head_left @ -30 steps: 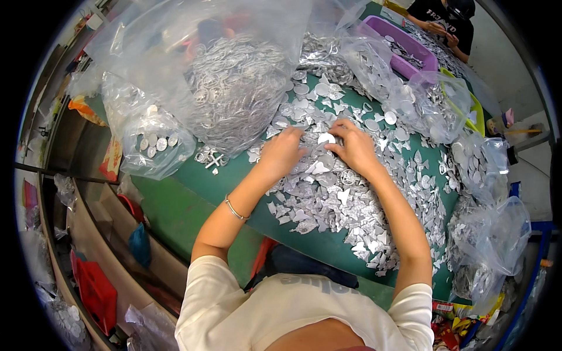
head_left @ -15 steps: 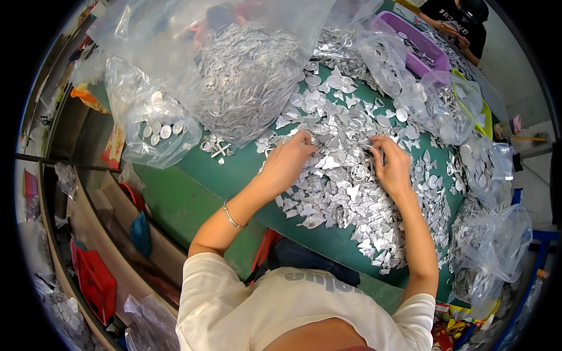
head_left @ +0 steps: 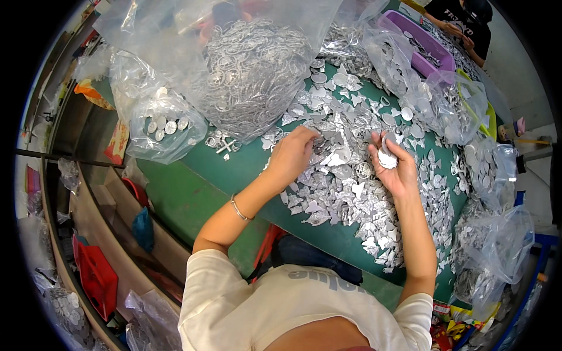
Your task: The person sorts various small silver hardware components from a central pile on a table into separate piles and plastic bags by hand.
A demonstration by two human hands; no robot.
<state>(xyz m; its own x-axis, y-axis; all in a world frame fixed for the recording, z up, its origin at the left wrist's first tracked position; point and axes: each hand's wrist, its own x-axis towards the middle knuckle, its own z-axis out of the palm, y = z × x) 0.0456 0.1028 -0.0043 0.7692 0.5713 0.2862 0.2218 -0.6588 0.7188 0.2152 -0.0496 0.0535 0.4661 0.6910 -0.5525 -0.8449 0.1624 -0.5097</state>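
Flat silver metal charms (head_left: 345,202) of many shapes lie heaped on the green tabletop (head_left: 304,237). At the left part of this heap, my left hand (head_left: 291,153) reaches down with its fingers bent together at the pieces; whether it pinches one is hidden. My right hand (head_left: 399,169) is turned palm up above the right part of the heap. Round silver discs (head_left: 387,157) rest in its curled fingers, one standing up between the fingertips and a brighter one lower on the palm.
A big clear bag of silver pieces (head_left: 254,76) stands behind the heap. Left of it lies a bag with discs (head_left: 167,126). A purple basket (head_left: 418,44) sits far right, near another person (head_left: 462,26). More bags (head_left: 489,245) line the right edge.
My right hand has turned from palm down to palm up, and discs now show in it. My left hand stays at the heap, its fingertips a little further right.
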